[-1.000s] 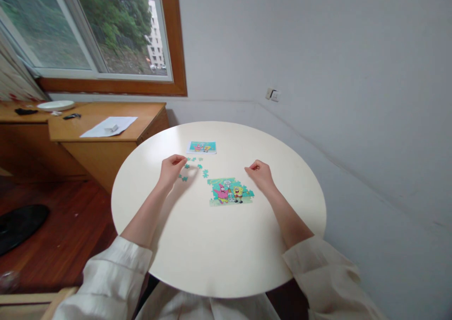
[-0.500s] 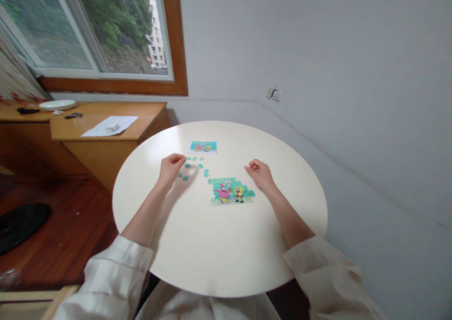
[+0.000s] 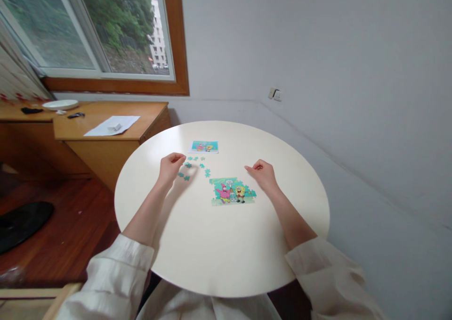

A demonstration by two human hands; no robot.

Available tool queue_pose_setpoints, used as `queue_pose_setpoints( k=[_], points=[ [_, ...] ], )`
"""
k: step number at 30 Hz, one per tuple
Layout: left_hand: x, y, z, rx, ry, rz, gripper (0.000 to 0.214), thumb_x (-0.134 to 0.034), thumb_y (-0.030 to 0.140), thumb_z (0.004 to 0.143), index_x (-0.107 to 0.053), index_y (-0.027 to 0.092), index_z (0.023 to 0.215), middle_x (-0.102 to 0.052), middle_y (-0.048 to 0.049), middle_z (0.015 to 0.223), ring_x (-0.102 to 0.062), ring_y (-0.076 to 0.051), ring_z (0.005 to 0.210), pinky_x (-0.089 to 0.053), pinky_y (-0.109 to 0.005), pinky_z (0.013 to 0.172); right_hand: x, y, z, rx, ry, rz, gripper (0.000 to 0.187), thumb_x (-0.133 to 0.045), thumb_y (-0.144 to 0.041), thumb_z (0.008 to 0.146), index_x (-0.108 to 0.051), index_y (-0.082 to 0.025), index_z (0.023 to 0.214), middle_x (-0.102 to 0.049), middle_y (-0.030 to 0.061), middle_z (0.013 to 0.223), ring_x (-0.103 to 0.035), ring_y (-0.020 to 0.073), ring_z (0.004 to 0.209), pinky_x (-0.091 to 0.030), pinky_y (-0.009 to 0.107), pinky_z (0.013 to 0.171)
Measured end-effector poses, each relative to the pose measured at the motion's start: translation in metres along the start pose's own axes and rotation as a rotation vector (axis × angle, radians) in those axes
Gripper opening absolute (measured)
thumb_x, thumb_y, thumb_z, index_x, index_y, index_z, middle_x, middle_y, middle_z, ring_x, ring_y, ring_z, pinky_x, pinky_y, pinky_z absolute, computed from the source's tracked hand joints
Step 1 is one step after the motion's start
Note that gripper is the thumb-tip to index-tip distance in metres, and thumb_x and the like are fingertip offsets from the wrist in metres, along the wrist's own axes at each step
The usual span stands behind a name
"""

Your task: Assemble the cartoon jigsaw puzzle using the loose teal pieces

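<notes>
A partly joined jigsaw puzzle [image 3: 233, 192] with pink and yellow cartoon figures lies flat on the round cream table [image 3: 219, 249]. Beyond its left corner, several loose teal puzzle pieces [image 3: 207, 173] are scattered. My left hand [image 3: 171, 168] hovers at the left edge of these pieces, thumb and fingers pinched together; whatever is between them is too small to make out. To the upper right of the joined puzzle, my right hand [image 3: 262, 174] is raised with fingers curled and thumb against them. Its grip hides anything inside.
A printed reference picture [image 3: 205, 146] lies behind the loose pieces. To the left stands a wooden desk [image 3: 151, 115] bearing a paper sheet with a small white box [image 3: 114, 127] and a white plate [image 3: 60, 104]. A wall rises close behind the table on the right.
My right hand has turned slightly, its fingers and thumb now closer together. My left hand stays nearly in place. The whole view has shifted slightly; the puzzle and loose pieces look the same.
</notes>
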State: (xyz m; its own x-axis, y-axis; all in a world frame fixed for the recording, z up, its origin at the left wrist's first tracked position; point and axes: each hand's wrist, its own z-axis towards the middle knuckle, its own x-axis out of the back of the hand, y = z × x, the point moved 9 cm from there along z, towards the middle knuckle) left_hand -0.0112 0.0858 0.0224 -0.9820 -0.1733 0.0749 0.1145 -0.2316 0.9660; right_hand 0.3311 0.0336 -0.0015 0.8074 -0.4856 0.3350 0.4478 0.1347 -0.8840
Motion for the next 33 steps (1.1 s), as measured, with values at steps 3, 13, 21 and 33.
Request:
queue_pose_setpoints(
  k=[3, 13, 21, 33],
  points=[
    [0.005, 0.0, 0.002, 0.0, 0.022, -0.011, 0.018, -0.063, 0.03, 0.056, -0.061, 0.014, 0.063, -0.056, 0.0009, 0.057, -0.051, -0.011, 0.059, -0.042, -0.025, 0.061, 0.002, 0.0, 0.0, -0.001, 0.026, -0.043, 0.041, -0.069, -0.048, 0.053, -0.04, -0.019, 0.049, -0.038, -0.0063, 0.044, -0.033, 0.0075, 0.045, -0.025, 0.023, 0.044],
    [0.017, -0.002, 0.007, 0.009, 0.077, -0.067, 0.019, -0.064, 0.03, 0.055, -0.061, 0.013, 0.064, -0.057, 0.0, 0.06, -0.052, -0.011, 0.061, -0.042, -0.025, 0.062, 0.004, -0.005, -0.001, 0.025, 0.045, -0.119, 0.043, -0.068, -0.045, 0.056, -0.035, -0.019, 0.045, -0.033, -0.0077, 0.041, -0.028, 0.0064, 0.043, -0.023, 0.024, 0.044],
    [0.018, -0.003, 0.008, 0.017, 0.088, -0.045, 0.019, -0.063, 0.03, 0.055, -0.061, 0.013, 0.063, -0.057, -0.0001, 0.06, -0.052, -0.011, 0.06, -0.043, -0.026, 0.062, 0.007, -0.009, -0.003, 0.035, 0.063, -0.128, 0.045, -0.065, -0.05, 0.057, -0.034, -0.02, 0.045, -0.031, -0.0076, 0.041, -0.027, 0.0065, 0.043, -0.022, 0.024, 0.044],
    [-0.005, -0.012, 0.008, -0.137, -0.093, 0.706, 0.025, -0.046, 0.023, 0.073, -0.068, 0.017, 0.081, -0.066, -0.0093, 0.094, -0.058, -0.02, 0.088, -0.042, -0.032, 0.079, 0.002, -0.011, -0.003, 0.069, 0.023, -0.104, 0.047, -0.062, -0.047, 0.063, -0.028, -0.02, 0.045, -0.025, -0.008, 0.042, -0.024, 0.0065, 0.045, -0.021, 0.024, 0.046]
  ],
)
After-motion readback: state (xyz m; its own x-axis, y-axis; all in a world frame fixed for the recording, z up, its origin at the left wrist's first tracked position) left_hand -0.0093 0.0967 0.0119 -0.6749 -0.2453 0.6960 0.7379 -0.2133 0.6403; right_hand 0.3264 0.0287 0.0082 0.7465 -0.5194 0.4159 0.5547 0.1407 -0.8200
